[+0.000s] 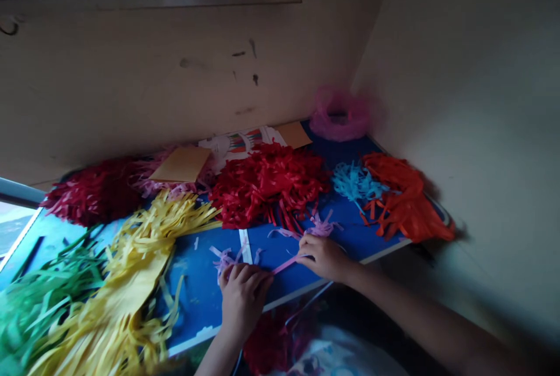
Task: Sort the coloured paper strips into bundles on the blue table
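Observation:
Between my two hands a narrow pink-purple strip of fringed paper (284,264) runs taut, just above the front part of the blue table (196,300). My left hand (245,291) is closed on its left end, where a purple fringe (223,259) sticks out beyond the fingers. At the other end my right hand (324,256) pinches the strip, and more purple fringe (322,226) spreads past it. A heap of red fringe (271,181) lies just behind both hands. My palms and the parts of the strip inside them are hidden.
Yellow fringe (144,271) and green fringe (48,294) cover the left side. Light blue fringe (356,182) and orange fringe (398,195) lie right. Behind are dark red fringe (98,189), tan card (181,164) and a pink plastic bag (341,122). A shelf (153,2) juts out above.

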The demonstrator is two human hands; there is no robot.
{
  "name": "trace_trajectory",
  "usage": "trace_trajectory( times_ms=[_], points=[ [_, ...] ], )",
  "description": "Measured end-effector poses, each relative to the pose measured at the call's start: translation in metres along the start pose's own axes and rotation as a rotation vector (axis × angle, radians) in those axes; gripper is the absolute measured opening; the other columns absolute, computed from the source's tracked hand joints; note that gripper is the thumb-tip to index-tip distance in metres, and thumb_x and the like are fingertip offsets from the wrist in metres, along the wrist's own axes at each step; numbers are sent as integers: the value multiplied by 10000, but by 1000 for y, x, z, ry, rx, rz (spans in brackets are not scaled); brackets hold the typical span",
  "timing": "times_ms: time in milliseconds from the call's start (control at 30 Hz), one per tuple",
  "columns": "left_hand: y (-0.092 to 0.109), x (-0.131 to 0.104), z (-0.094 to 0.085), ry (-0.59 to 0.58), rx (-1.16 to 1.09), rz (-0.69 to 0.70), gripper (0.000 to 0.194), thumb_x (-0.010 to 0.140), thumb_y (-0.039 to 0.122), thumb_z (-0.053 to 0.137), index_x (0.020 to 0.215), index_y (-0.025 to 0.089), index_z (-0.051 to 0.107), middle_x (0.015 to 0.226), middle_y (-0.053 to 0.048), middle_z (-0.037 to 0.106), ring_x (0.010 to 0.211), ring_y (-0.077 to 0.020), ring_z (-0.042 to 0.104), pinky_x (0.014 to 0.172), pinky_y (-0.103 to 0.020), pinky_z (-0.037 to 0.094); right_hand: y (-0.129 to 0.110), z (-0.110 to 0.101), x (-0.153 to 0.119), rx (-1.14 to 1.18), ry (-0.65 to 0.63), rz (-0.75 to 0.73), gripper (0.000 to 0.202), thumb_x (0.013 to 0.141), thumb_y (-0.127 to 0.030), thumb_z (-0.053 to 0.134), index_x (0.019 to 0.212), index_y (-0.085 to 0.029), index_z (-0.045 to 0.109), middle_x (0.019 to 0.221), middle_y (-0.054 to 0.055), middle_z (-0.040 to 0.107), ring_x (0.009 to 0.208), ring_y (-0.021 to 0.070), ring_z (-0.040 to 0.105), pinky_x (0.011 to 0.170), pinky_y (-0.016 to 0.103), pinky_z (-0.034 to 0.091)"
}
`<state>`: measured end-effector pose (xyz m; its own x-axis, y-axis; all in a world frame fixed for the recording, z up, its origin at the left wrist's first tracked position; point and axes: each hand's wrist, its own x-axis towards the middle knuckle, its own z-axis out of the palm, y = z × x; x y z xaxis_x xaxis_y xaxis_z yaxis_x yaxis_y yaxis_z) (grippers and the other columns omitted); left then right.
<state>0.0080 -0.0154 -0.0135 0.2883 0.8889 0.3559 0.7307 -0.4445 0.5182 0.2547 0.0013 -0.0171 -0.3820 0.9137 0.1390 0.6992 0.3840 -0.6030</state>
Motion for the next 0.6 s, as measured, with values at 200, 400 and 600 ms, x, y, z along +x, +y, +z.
trace_trajectory(
  times_ms=[200,400,600],
  points=[
    [12,4,5,-8,189,-87,213,876,296,601,691,269,704,728,-10,697,831,-241,597,930,-470,293,-12,-2,12,-103,-36,115,68,791,-139,668,743,-186,678,858,17,680,762,151,651,652,239,445],
    [17,13,6,-55,278,46,150,819,177,630,824,300,715,823,-7,718,951,-273,596,1038,-538,230,-18,-4,19,-180,-85,127,37,815,-179,671,839,-207,669,872,-7,686,753,147,645,605,238,390],
    [16,4,12,-32,233,227,342,791,114,649,1029,351,713,924,11,747,993,-261,619,1105,-524,188,-9,-6,11,-252,-179,-80,114,922,-244,587,909,-218,697,1003,20,700,794,151,635,650,258,389]
  ],
)
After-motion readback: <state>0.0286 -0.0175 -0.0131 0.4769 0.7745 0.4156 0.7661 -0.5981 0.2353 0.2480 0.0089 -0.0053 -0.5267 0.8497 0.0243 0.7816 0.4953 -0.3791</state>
